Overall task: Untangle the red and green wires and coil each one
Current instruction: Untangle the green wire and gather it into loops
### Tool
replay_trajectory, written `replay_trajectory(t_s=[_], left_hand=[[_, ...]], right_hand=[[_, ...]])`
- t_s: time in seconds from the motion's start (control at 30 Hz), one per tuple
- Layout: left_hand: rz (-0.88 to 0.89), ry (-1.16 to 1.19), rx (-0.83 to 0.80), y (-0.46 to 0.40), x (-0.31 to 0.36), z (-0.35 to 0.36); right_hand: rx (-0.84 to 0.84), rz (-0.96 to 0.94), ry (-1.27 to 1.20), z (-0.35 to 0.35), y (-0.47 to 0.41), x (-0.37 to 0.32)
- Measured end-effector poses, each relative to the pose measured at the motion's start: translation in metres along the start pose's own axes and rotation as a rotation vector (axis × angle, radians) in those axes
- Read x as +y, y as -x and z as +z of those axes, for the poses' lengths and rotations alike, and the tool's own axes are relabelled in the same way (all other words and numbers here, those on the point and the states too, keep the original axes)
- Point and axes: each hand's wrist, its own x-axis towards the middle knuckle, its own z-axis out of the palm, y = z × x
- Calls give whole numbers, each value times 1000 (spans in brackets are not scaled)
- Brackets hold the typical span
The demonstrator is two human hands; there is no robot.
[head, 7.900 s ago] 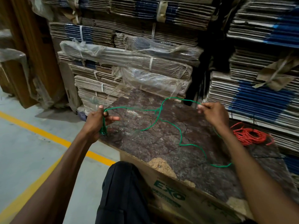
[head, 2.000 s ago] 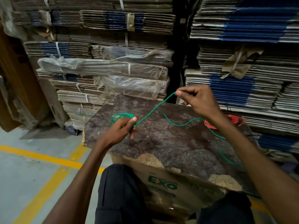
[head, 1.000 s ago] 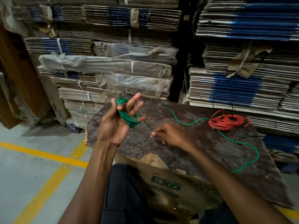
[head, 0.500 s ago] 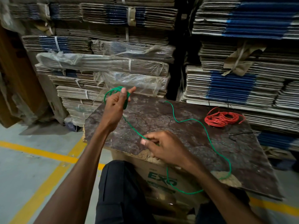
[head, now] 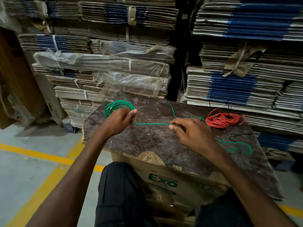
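Green wire [head: 152,123] runs taut between my hands: left hand [head: 118,119] grips the coil, right hand [head: 191,132] pinches the slack. Red wire [head: 223,119] lies coiled on the surface [head: 147,141]. Next, another loop.

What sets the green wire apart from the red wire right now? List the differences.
The green wire is only partly coiled, with a loose tail trailing across the board; the red wire is fully bundled. The green wire is gripped by the left hand and pinched by the right hand; the red wire lies untouched on the board. Both are thin and wound in loops.
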Motion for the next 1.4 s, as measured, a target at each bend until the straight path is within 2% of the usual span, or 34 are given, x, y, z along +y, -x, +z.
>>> replay_trajectory(t_s=[0.2, 0.37, 0.47, 0.57, 0.67, 0.73, 0.83, 0.97, 1.07, 1.23, 1.3, 1.4], left_hand=[[-31, 85, -127, 9, 5, 9], [-81, 449, -169, 27, 13, 4], [-147, 666, -151, 40, 20, 1], [-222, 894, -105, 48, 33, 0], [-311, 1251, -25, 51, 47, 1], [-312, 1437, -15, 52, 49, 2], [-268, 1594, 32, 51, 51, 0], [-117, 1726, 99, 47, 45, -7], [5, 1817, 82, 39, 31, -11], [-74, 1687, 209, 29, 24, -16], [-86, 1670, 261, 22, 17, -16], [-115, 1683, 433, 11, 4, -18]], right_hand=[[153, -74, 362, -13, -39, 11], [226, -148, 491, -14, -76, 27], [198, -199, 510, -2, -94, 35], [218, -214, 451, 11, -105, 42], [254, -158, 312, 25, -109, 46], [250, -120, 234, 37, -109, 48], [184, -45, 134, 51, -107, 47], [31, 97, -9, 69, -93, 40], [-100, 127, -121, 85, -71, 23], [-209, 105, -367, 106, -24, -8], [-232, 82, -389, 108, -9, -15], [-300, 1, -352, 101, 9, -24]])
